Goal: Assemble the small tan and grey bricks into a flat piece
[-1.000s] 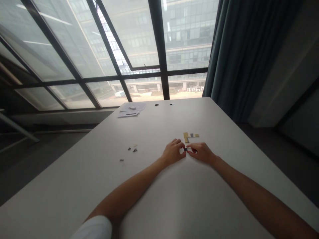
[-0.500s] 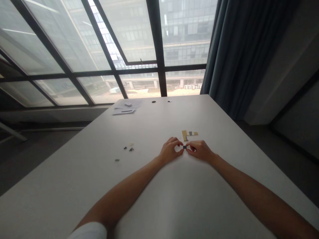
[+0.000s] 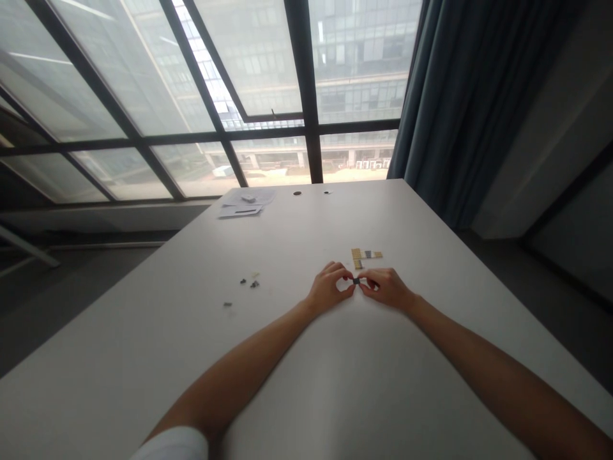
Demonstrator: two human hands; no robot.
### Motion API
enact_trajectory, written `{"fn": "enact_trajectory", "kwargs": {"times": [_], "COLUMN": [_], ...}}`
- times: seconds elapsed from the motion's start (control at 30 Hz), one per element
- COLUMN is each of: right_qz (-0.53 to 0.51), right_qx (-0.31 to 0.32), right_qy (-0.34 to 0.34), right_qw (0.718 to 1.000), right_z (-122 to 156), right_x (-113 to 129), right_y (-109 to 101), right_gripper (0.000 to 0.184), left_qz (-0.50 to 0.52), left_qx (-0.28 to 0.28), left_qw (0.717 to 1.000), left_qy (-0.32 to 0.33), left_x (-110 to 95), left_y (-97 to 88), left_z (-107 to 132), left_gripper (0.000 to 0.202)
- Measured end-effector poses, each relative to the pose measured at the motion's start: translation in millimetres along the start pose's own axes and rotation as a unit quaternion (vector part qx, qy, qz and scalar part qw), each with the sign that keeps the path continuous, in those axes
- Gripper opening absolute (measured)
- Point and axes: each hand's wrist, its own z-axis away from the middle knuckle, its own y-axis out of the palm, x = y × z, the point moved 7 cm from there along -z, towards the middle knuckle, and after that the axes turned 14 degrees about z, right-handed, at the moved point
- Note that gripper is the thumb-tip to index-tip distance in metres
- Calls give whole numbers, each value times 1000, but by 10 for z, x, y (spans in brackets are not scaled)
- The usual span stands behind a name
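My left hand (image 3: 329,289) and my right hand (image 3: 387,287) rest on the white table (image 3: 306,383), fingertips meeting in a pinch. Between them sits a tiny dark piece (image 3: 356,280), gripped from both sides. Just beyond the hands lies a small flat assembly of yellow and grey pieces (image 3: 364,255). Both forearms stretch forward across the table.
Several tiny loose pieces (image 3: 249,282) lie to the left of the hands. Papers with a small object on top (image 3: 244,206) sit near the far edge, beside two dark cable holes (image 3: 297,192). A big window is behind and a dark curtain (image 3: 460,108) at right.
The hands stay pinched on the small dark piece with slight finger shifts. The camera has tilted a little, so the scene sits slightly higher in view.
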Motion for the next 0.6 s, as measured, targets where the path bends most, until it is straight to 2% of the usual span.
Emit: {"fn": "enact_trajectory", "kwargs": {"times": [0.6], "right_qz": [-10], "right_qx": [-1], "right_qy": [12], "right_qw": [1000], "right_z": [8], "right_x": [-25], "right_y": [35], "right_gripper": [13], "left_qz": [-4], "left_qx": [-4], "left_qw": [1000], "left_qy": [0], "left_x": [2], "left_y": [-2], "left_z": [-1], "left_gripper": [10]}}
